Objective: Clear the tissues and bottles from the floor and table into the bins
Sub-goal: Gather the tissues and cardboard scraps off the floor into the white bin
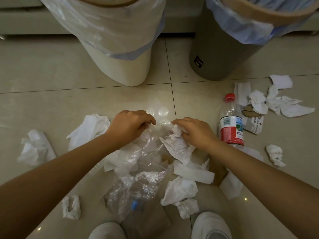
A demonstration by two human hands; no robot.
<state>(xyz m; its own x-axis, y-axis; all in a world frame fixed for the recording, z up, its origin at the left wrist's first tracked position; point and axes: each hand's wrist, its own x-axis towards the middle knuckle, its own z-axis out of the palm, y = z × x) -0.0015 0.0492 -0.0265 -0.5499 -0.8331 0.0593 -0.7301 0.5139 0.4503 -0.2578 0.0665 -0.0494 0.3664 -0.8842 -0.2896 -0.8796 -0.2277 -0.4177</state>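
Both bins are cut off at the top edge: a cream bin [124,66] upper centre and a grey bin [222,54] upper right, each lined with thin plastic. At centre, the left hand [127,125] pinches a clear crinkled plastic bag [143,163]; the right hand [193,131] is closed on a crumpled white tissue [176,142]. A red-capped bottle [231,121] lies right of centre. More tissues [276,100] litter the glossy tiled floor [51,75], bare at upper left.
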